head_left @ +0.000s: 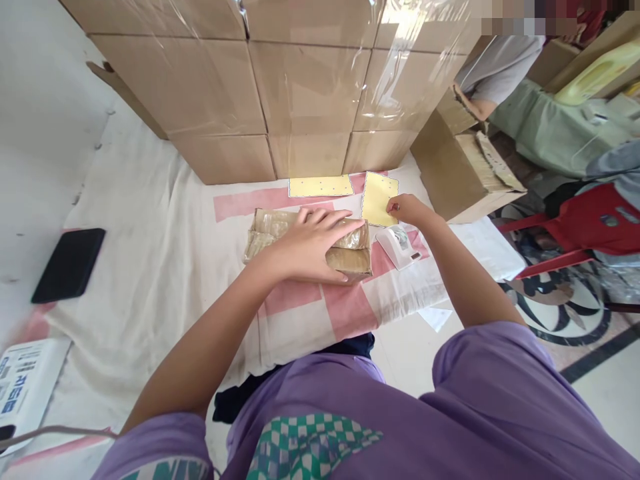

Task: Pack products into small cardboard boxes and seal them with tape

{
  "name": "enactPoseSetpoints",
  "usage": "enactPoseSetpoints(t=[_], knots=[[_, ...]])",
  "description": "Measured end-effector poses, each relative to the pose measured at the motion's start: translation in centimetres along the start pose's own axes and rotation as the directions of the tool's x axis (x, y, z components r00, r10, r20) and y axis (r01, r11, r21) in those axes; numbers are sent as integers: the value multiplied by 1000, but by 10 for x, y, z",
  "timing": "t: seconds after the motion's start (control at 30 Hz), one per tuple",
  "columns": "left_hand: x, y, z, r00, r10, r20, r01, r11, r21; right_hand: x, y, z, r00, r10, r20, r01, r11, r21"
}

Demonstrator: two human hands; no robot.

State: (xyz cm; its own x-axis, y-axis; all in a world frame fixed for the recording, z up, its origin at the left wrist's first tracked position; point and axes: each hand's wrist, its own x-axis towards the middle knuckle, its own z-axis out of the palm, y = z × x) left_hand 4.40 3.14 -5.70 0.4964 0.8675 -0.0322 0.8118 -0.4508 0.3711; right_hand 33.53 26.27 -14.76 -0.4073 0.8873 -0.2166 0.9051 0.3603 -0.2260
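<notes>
A small cardboard box [353, 259] with clear tape across its top lies on the cloth in front of me. My left hand [315, 243] rests across it, fingers spread over the top and thumb near the closer edge. To the right, my right hand [406, 208] is closed in a pinch at the right edge of a yellow sheet [375, 197] with wavy borders. What sits between those fingertips is too small to make out. Just below that hand stands a small white device [397, 247], perhaps a tape dispenser. A second yellow sheet [320, 186] lies behind the box.
Stacked cartons [310, 93] under clear film rise at the back. An open carton [460, 167] stands right, near another person's arm [480, 107]. A black phone-like slab [69, 265] and a white printed package [30, 380] lie left. A red chair [595, 220] is far right.
</notes>
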Motion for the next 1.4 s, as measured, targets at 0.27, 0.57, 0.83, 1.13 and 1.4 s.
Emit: enactPoseSetpoints(t=[0.27,0.57,0.83,1.13,1.4], knots=[[-1,-1,2,1000,12,-23,-12,1000,-13,-11,-3,-11,997,37,-64,-31,995,94],[0,-9,-1,995,79,-59,-83,993,-82,-148,-88,12,878,-478,7,327,611,721],[-3,43,-34,915,175,-364,-211,976,-60,-245,-83,32,895,15,-445,293,731,616],[24,-32,12,467,-162,-869,-300,896,-328,-319,62,54,240,576,-781,-31,809,587],[38,-113,116,549,-534,-643,-62,741,-668,-247,86,71,328,644,-692,-325,764,557]])
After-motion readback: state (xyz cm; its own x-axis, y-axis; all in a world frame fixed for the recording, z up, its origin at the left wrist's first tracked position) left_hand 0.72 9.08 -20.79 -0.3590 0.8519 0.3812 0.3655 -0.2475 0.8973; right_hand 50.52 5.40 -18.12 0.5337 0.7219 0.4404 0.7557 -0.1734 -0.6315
